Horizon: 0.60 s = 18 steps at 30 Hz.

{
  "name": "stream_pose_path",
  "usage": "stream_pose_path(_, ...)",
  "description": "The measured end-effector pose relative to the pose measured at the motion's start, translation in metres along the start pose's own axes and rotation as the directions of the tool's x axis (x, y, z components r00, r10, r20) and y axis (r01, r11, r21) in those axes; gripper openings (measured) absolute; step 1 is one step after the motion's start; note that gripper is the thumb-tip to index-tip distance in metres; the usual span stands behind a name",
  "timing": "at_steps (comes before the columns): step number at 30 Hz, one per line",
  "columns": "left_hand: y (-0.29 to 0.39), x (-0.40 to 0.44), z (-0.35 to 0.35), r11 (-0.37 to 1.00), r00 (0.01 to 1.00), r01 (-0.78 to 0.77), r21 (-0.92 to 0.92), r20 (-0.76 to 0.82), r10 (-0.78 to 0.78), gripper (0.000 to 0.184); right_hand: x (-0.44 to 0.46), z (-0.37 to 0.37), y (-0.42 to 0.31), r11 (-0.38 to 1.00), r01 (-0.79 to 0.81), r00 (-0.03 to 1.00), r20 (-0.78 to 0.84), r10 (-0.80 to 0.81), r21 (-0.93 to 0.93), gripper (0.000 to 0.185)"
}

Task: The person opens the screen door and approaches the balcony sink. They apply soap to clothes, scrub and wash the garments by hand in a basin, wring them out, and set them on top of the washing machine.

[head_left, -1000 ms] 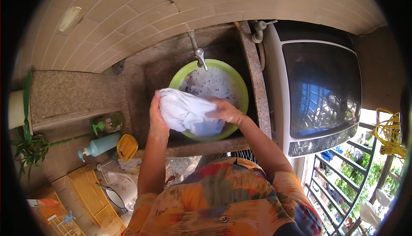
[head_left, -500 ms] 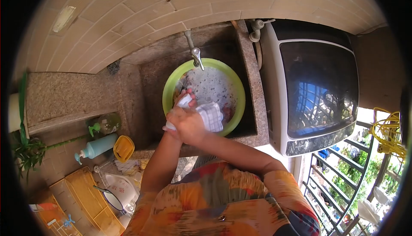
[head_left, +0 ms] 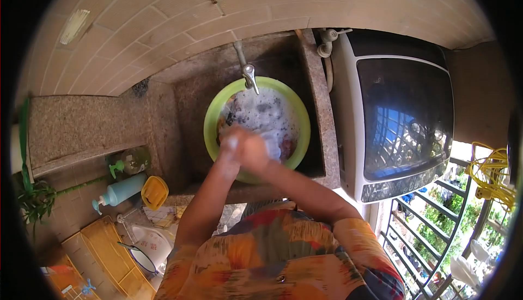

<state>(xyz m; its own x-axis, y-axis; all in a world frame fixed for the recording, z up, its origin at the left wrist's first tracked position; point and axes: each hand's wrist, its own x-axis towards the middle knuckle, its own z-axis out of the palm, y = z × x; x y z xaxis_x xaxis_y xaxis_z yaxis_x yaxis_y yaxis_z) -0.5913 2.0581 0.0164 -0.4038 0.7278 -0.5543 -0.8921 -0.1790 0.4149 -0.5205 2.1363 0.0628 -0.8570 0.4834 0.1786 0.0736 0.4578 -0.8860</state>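
A stone sink (head_left: 189, 109) holds a round green basin (head_left: 210, 119)

Suds covered the cloth (head_left: 271, 142) in a smooth green plastic basin (head_left: 211, 120), set in a rough, speckled stone sink (head_left: 190, 136) beneath a shiny metal tap (head_left: 249, 73). Alongside stood a washing machine (head_left: 406, 120) with a dark, glossy, reflective lid.

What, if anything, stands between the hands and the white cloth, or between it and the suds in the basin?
Nothing visible: the left hand and right hand grip the cloth, which trails into the suds. The tap overhangs the basin, beyond them.
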Motion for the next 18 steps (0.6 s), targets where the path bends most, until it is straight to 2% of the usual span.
stream_pose_path(1,0.004,-0.004,0.022,0.993,0.979,0.104,0.062,-0.185,-0.091,0.038,0.015,-0.013,0.012,0.968,-0.251,0.968,0.017,0.251,-0.007,0.026)
stream_pose_path(2,0.008,-0.005,0.037,0.98,0.941,0.177,0.093,-0.306,-0.141,0.039,0.033,-0.032,0.029,0.875,-0.483,0.875,0.028,0.484,-0.019,0.025)
stream_pose_path(3,0.012,-0.003,0.049,0.97,0.911,0.212,0.116,-0.383,-0.153,0.041,0.041,-0.044,0.045,0.868,-0.482,0.874,0.005,0.486,-0.118,0.028)
stream_pose_path(4,0.013,0.01,0.043,0.982,0.917,0.089,0.169,-0.4,-0.015,0.037,0.042,-0.051,0.058,0.85,-0.48,0.872,-0.014,0.489,-0.216,0.031)
stream_pose_path(6,0.02,0.027,0.031,0.935,0.921,-0.106,0.34,-0.321,0.221,0.035,0.037,-0.056,0.076,0.868,-0.447,0.894,-0.154,0.421,-0.218,0.033)
stream_pose_path(7,0.023,0.04,0.024,0.885,0.905,-0.209,0.415,-0.261,0.336,0.034,0.038,-0.058,0.086,0.878,-0.424,0.898,-0.227,0.376,-0.223,0.034)
stream_pose_path(8,0.015,0.061,0.005,0.694,0.83,-0.245,0.677,-0.223,0.511,0.031,0.036,-0.059,0.096,0.86,-0.471,0.879,-0.18,0.441,-0.195,0.042)
stream_pose_path(10,0.005,0.068,0.001,0.256,0.849,-0.169,0.952,0.008,0.528,0.033,0.029,-0.051,0.1,0.831,-0.429,0.902,-0.113,0.418,-0.354,0.044)
stream_pose_path(11,-0.003,0.071,-0.002,-0.004,0.865,-0.131,0.991,0.116,0.488,0.035,0.024,-0.045,0.101,0.81,-0.402,0.908,-0.077,0.411,-0.427,0.045)
stream_pose_path(12,-0.007,0.065,0.015,-0.044,0.921,0.093,0.995,-0.069,0.384,0.041,0.019,-0.036,0.109,0.723,-0.256,0.961,-0.088,0.262,-0.641,0.046)
stream_pose_path(15,-0.028,0.073,-0.007,-0.205,0.855,0.025,0.978,0.085,0.512,0.042,0.027,-0.031,0.127,0.685,-0.444,0.807,0.075,0.586,-0.578,0.052)
stream_pose_path(16,-0.028,0.076,-0.007,-0.244,0.832,0.045,0.969,0.099,0.545,0.045,0.025,-0.023,0.139,0.636,-0.456,0.781,0.062,0.621,-0.623,0.044)
stream_pose_path(18,-0.024,0.082,-0.005,-0.207,0.859,0.149,0.967,-0.023,0.511,0.046,0.017,-0.003,0.188,0.664,-0.302,0.769,0.237,0.594,-0.684,0.039)
